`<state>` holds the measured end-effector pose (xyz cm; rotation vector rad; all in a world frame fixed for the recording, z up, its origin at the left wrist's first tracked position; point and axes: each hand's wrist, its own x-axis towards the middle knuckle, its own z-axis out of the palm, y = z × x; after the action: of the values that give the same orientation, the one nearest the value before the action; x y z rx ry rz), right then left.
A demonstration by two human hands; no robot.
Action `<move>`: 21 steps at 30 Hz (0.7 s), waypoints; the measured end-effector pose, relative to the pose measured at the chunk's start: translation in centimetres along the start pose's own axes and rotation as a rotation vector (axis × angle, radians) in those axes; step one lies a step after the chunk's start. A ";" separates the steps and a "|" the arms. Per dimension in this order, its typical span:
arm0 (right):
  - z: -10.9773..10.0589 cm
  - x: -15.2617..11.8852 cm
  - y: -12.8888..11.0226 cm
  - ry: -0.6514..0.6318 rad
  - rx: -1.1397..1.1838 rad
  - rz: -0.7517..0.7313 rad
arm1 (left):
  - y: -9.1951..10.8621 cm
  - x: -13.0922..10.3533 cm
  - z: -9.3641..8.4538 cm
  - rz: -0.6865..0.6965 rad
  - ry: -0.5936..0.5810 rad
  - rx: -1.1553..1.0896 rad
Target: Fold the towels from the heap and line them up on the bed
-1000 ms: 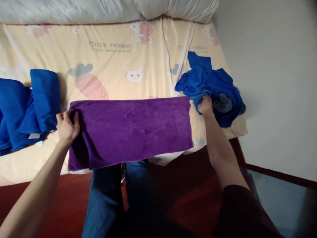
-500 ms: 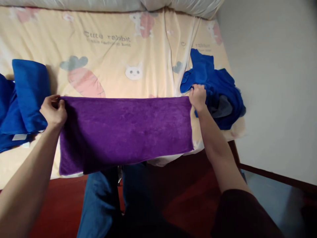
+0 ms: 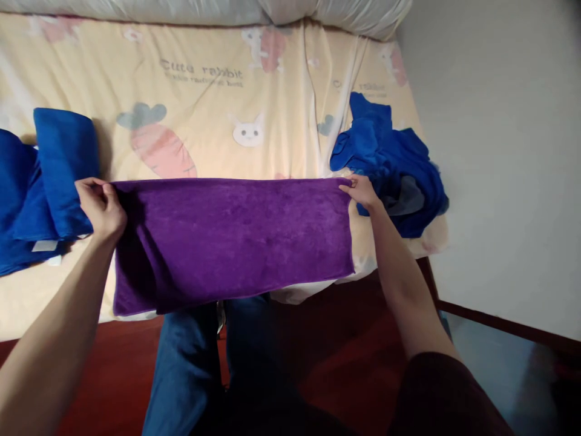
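Note:
A purple cloth [image 3: 254,236] is spread in a long rectangle along the front edge of the bed. My left hand [image 3: 102,206] pinches its far left corner, with fingers closed on the fabric. At the far right corner, my right hand [image 3: 359,189] grips the cloth between thumb and fingers. A dark fold runs down the cloth's left part. Just beyond my right hand lies a crumpled pile of blue cloths [image 3: 385,151], with a greyish piece among them. Flatter blue cloths [image 3: 68,169] with white tags rest beside my left hand.
The bed [image 3: 204,133] has a cream sheet printed with rabbits and carrots. A pale rolled quilt [image 3: 181,11] lies along its back. The wall [image 3: 490,151] stands at the right, and red floor [image 3: 113,375] shows below.
My right hand has shifted its hold on the right corner, its fingers now pointing more to the left. The cloth's left end and my left hand have moved slightly right, and the left fold looks deeper.

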<state>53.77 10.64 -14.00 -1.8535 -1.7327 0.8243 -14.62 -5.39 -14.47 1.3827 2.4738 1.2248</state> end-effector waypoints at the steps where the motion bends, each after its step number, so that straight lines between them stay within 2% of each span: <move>1: 0.0 -0.4 0.1 0.002 0.082 -0.007 | -0.1 -0.2 -0.1 -0.004 0.014 -0.002; 5: 0.0 -1.6 -0.5 0.098 0.343 -0.049 | -0.5 0.0 -0.1 0.029 0.052 -0.019; 8: 0.4 -1.2 -1.3 0.263 0.403 -0.043 | -0.5 1.2 0.6 0.049 0.088 0.024; 10: 1.3 -0.3 -1.9 0.324 0.407 -0.040 | -0.3 2.3 1.5 0.041 0.129 0.069; 12: 2.4 0.9 -2.1 0.328 0.367 -0.046 | 0.1 3.3 2.4 0.019 0.156 0.119; 15: 3.7 2.8 -1.8 0.343 0.214 -0.027 | 0.8 4.3 3.6 -0.036 0.094 0.219; 19: 3.3 4.7 -0.8 0.453 -0.029 0.078 | 1.8 5.1 4.6 -0.142 0.013 0.316; 21: 2.8 4.9 -0.9 0.446 -0.143 0.104 | 2.3 5.3 4.9 -0.172 -0.023 0.358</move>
<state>51.30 15.47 -15.87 -2.0437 -1.4519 0.2917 -14.27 2.16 -14.65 1.2008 2.8253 0.7545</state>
